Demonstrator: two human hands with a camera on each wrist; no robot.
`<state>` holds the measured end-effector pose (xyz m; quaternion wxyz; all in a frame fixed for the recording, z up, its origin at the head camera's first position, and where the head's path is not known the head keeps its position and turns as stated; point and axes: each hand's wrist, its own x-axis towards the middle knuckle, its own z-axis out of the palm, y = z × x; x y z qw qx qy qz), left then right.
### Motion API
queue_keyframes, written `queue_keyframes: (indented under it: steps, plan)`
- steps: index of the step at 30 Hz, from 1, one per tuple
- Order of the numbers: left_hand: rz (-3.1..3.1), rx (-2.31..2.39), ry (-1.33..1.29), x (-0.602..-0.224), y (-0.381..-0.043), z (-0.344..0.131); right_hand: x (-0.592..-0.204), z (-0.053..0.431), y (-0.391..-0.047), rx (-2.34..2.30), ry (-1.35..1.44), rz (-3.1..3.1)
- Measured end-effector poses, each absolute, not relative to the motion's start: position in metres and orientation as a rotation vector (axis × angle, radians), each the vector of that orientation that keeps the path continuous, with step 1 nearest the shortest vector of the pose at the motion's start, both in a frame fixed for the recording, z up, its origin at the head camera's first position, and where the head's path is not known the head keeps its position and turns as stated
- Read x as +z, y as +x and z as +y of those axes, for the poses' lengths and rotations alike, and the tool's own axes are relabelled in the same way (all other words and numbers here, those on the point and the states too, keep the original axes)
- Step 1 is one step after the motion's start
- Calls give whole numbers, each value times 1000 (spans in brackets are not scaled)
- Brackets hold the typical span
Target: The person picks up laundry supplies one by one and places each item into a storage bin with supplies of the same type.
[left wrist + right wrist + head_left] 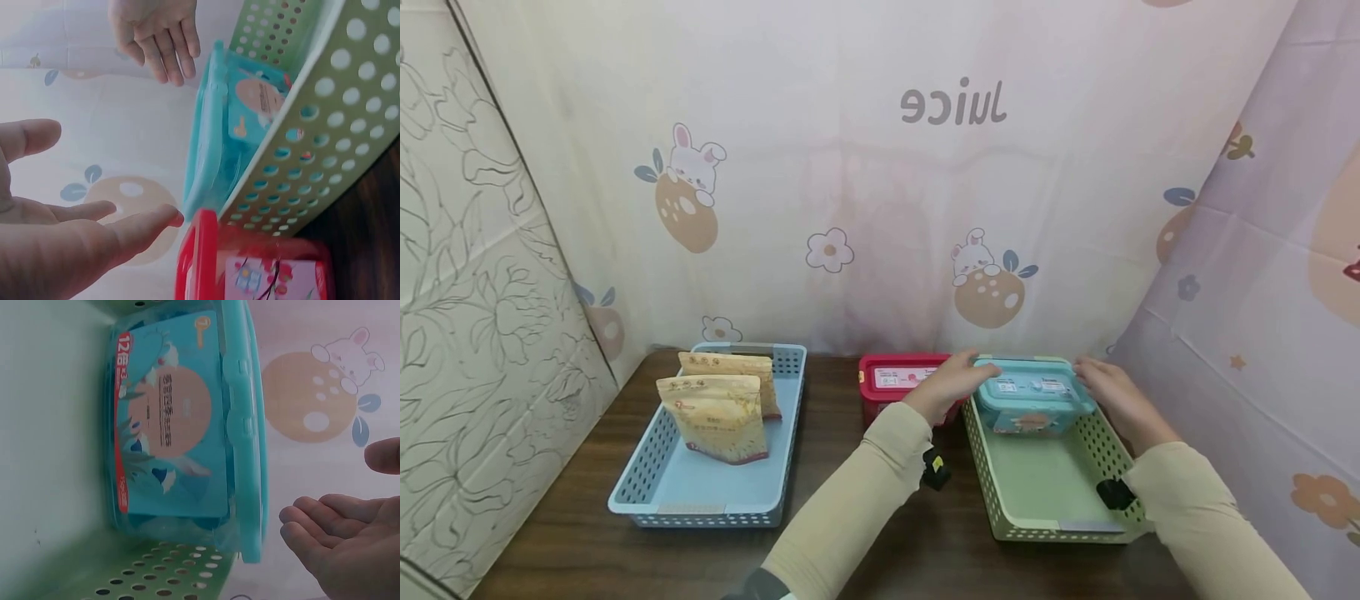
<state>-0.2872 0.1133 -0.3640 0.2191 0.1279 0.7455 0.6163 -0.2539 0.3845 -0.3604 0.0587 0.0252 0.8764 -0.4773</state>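
Observation:
A teal lidded plastic box (1034,396) sits at the far end of the green basket (1037,487). My left hand (951,385) hovers by the box's left side, above a red lidded box (901,379) that stands outside the basket. On the other side, my right hand (1118,400) is near the teal box's right edge. In the left wrist view, the left hand (75,231) has its fingers extended and holds nothing. A gap separates the right hand (350,537) from the teal box's lid (247,437) in the right wrist view.
To the left stands a light blue basket (730,492) with two yellow pouches upright in it, the front pouch (718,421) overlapping the rear one (752,367). A printed curtain (850,192) hangs behind the dark wooden table (827,475).

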Motion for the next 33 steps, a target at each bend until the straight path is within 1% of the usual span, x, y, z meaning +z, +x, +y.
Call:
queue_keyframes:
  steps: [11,23,33]
  plan:
    - [2219,1657,309,-359,-298,79,-364,366,-263,-1496,-50,2574]
    - [2317,1654,221,-359,-307,40,-365,321,-276,-1499,-111,2540]
    - [2289,1753,166,-362,-311,8,-368,288,-284,-1467,-136,2509]
